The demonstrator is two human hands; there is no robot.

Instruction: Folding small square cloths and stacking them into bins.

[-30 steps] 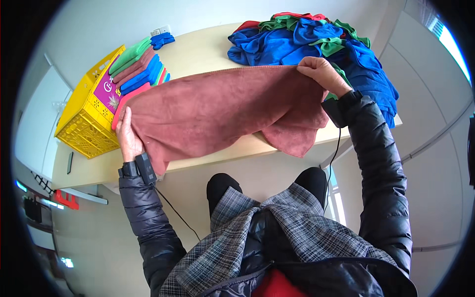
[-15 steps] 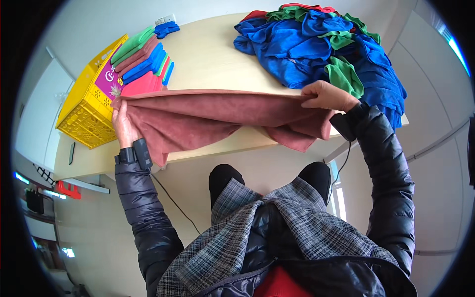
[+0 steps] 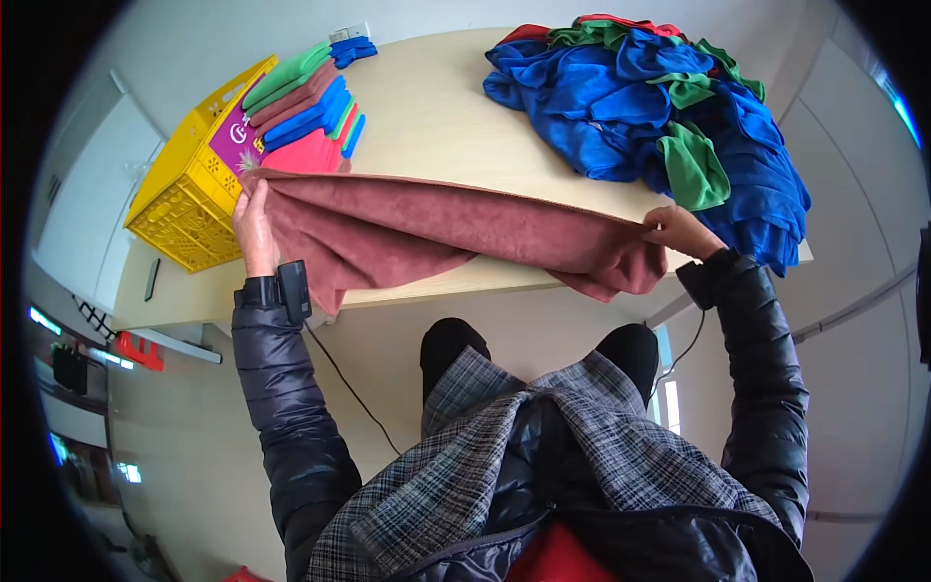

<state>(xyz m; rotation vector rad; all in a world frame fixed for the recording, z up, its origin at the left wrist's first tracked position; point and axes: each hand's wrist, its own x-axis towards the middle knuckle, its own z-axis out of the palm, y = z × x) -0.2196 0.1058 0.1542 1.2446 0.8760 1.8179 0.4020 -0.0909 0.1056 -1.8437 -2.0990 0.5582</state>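
A brownish-pink cloth is stretched sideways between my two hands over the front edge of the table. My left hand is closed on its left upper corner, beside the yellow crate. At the other end my right hand pinches the upper edge near the right corner. The cloth's lower part hangs in loose folds, and its top edge slopes down toward the right. Behind its left end stands a stack of folded cloths in green, brown, blue and red.
A yellow crate with a purple label stands at the table's left. Across the back right spreads a heap of crumpled blue, green and red cloths. The pale wooden table ends just ahead of my knees. A dark flat object lies by the crate.
My right hand has moved down and slightly right, lowering that end of the cloth and drawing its top edge straighter. The left hand keeps its hold. The whole view has shifted a little.
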